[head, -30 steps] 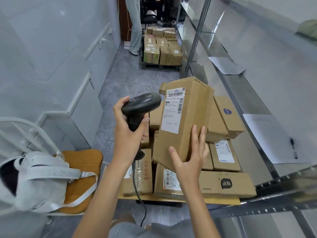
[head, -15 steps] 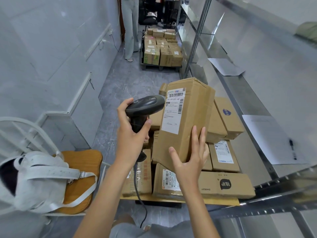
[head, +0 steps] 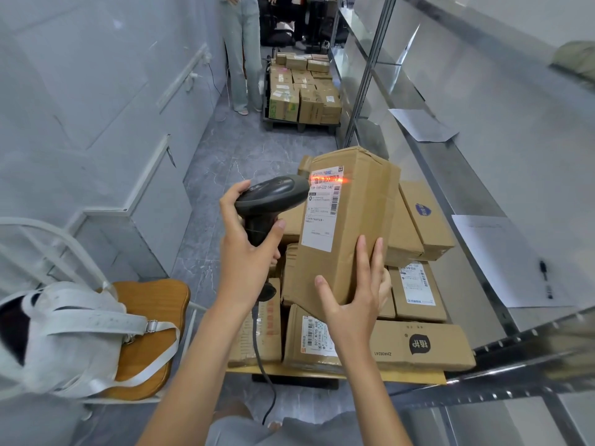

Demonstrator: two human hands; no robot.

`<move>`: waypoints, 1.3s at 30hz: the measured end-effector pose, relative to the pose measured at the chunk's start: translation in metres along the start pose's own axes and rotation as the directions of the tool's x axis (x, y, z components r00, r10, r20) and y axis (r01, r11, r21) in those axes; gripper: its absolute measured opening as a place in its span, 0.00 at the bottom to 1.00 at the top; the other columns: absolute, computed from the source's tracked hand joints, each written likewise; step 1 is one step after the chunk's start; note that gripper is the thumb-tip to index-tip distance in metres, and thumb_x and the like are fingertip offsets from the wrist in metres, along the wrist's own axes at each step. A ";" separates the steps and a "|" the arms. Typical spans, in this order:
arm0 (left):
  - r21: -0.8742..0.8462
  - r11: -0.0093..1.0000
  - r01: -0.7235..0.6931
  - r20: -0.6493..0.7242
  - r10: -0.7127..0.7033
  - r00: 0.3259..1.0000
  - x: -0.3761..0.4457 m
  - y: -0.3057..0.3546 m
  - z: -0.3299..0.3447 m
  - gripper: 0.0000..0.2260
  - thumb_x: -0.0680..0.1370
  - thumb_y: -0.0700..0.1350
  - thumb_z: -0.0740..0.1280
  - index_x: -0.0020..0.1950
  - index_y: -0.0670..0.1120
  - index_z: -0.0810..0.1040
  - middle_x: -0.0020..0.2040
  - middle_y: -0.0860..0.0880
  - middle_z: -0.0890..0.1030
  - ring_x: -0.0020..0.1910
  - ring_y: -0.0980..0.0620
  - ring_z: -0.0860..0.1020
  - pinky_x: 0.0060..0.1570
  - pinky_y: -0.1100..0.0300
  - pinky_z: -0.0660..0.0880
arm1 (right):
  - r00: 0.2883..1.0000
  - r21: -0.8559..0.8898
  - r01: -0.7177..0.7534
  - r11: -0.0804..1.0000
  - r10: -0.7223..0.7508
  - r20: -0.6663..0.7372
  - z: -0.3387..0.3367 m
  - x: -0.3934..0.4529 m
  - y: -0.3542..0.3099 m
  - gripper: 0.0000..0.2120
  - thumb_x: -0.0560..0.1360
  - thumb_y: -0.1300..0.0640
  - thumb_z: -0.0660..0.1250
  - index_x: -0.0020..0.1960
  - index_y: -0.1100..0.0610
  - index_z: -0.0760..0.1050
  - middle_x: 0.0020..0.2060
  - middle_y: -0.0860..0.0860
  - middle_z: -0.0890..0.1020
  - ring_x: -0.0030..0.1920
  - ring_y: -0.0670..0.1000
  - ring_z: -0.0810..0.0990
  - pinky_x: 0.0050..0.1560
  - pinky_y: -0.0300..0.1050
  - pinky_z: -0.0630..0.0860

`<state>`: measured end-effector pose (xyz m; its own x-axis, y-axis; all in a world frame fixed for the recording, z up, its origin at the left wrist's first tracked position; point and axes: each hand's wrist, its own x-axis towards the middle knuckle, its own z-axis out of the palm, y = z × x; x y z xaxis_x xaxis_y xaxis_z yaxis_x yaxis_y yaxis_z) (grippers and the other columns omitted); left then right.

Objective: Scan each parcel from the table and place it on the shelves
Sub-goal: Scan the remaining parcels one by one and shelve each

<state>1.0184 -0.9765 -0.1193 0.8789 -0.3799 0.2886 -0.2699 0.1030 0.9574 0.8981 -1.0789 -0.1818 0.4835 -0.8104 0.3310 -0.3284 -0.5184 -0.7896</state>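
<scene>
Above stacked cartons, scanner (head: 273, 196) lights creased cardboard parcel (head: 357, 226).

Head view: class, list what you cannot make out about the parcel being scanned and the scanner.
- Parcel: far faces hidden by its own body; small label print too small.
- Scanner: grip and trigger covered by the left hand.
- Right hand: fingers behind the parcel are mostly hidden.

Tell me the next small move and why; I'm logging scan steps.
Probably carry the parcel right to the shelf. The scanner in the left hand already casts its red line across the label's barcode, and the right hand grips the parcel's lower end.
</scene>
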 end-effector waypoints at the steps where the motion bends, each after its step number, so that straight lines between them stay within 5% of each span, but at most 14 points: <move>1: -0.006 1.000 0.000 0.001 0.000 1.000 0.000 0.000 0.000 0.30 0.80 0.39 0.70 0.70 0.66 0.61 0.60 0.54 0.75 0.35 0.53 0.80 0.36 0.62 0.80 | 1.000 -0.002 0.000 1.000 0.000 0.000 0.000 0.000 0.001 0.41 0.69 0.45 0.70 0.78 0.39 0.55 0.81 0.40 0.50 0.77 0.60 0.55 0.73 0.71 0.56; 16: 0.000 1.000 -0.023 -0.018 0.023 1.000 -0.002 -0.001 0.011 0.31 0.80 0.37 0.70 0.68 0.67 0.61 0.61 0.53 0.75 0.33 0.53 0.79 0.34 0.63 0.78 | 0.999 0.030 -0.047 0.998 0.047 -0.006 -0.002 0.004 0.001 0.41 0.68 0.45 0.70 0.77 0.37 0.54 0.81 0.40 0.50 0.78 0.60 0.53 0.73 0.72 0.55; 24: -0.010 1.000 -0.005 -0.016 0.004 1.000 0.009 0.001 0.012 0.28 0.80 0.39 0.70 0.69 0.65 0.62 0.60 0.46 0.76 0.32 0.54 0.79 0.35 0.64 0.78 | 0.991 0.141 -0.130 0.981 0.131 0.006 -0.015 0.007 -0.006 0.42 0.68 0.43 0.71 0.73 0.23 0.50 0.79 0.32 0.49 0.74 0.42 0.47 0.76 0.56 0.51; 27: -0.018 1.000 -0.003 0.001 0.003 1.000 0.012 0.001 0.012 0.27 0.80 0.39 0.69 0.69 0.63 0.62 0.54 0.43 0.78 0.30 0.54 0.79 0.35 0.64 0.77 | 0.988 0.196 -0.148 0.969 0.152 -0.005 -0.022 0.005 -0.014 0.42 0.68 0.43 0.71 0.73 0.22 0.51 0.78 0.31 0.50 0.75 0.39 0.50 0.74 0.49 0.50; 31: -0.051 0.999 -0.007 0.041 0.009 0.999 0.013 0.001 0.005 0.27 0.81 0.39 0.68 0.66 0.67 0.62 0.48 0.40 0.79 0.29 0.53 0.78 0.36 0.64 0.77 | 0.982 0.299 -0.173 0.938 0.189 -0.025 -0.031 -0.003 -0.024 0.41 0.67 0.41 0.72 0.73 0.23 0.55 0.77 0.29 0.53 0.76 0.35 0.53 0.76 0.51 0.56; 36: -0.102 0.995 0.014 0.121 -0.001 0.993 0.011 0.010 -0.016 0.27 0.81 0.39 0.68 0.65 0.68 0.61 0.52 0.37 0.80 0.31 0.52 0.81 0.36 0.62 0.80 | 0.952 0.482 -0.256 0.838 0.305 -0.025 -0.033 -0.023 -0.050 0.40 0.63 0.40 0.73 0.72 0.27 0.62 0.76 0.35 0.63 0.76 0.43 0.63 0.75 0.58 0.65; 39: -0.154 0.987 0.050 0.171 -0.023 0.985 0.010 0.014 -0.026 0.27 0.82 0.38 0.68 0.64 0.68 0.62 0.59 0.43 0.78 0.35 0.48 0.85 0.37 0.61 0.82 | 0.919 0.590 -0.308 0.747 0.393 -0.018 -0.035 -0.041 -0.067 0.38 0.60 0.42 0.75 0.67 0.24 0.67 0.72 0.38 0.71 0.70 0.47 0.73 0.68 0.54 0.75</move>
<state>1.0331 -0.9551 -0.1029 0.8045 -0.5338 0.2604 -0.1619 0.2247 0.9609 0.8722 -1.0204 -0.1244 0.3010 -0.9536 0.0031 0.0844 0.0234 -0.9962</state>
